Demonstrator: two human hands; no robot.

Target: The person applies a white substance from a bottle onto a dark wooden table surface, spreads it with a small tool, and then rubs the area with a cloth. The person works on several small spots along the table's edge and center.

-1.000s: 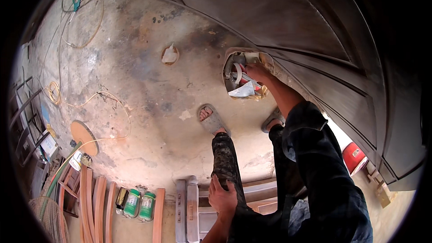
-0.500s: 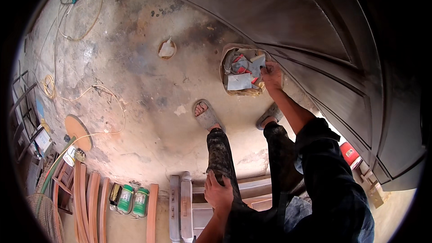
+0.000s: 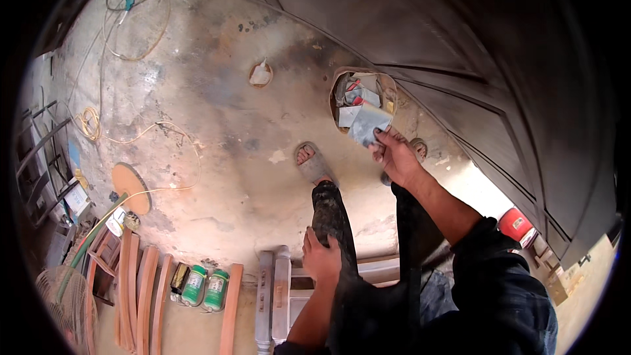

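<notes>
Between the thumb and fingers of my right hand (image 3: 397,156) is a grey rectangular sandpaper sheet (image 3: 369,125), held in front of a round-cornered container. That container (image 3: 333,102) stands on the floor against the large dark wooden panel. Inside it lie several grey, white and red scraps (image 3: 360,95), partly covered by the sheet. My left hand (image 3: 322,260) rests on my left knee over the dark, dusty trousers, its fingers spread and holding nothing.
A dark panelled wooden piece (image 3: 453,85) rises along the right. Two green canisters (image 3: 215,291) stand lower left beside curved wooden parts (image 3: 144,289). A pale hose (image 3: 151,190) crosses the floor near a round board (image 3: 131,187). A small dish (image 3: 261,75) sits farther off.
My right hand has drawn back from the container toward me, bringing the sandpaper sheet out of it. The left hand stays on the knee. The whole view has shifted slightly.
</notes>
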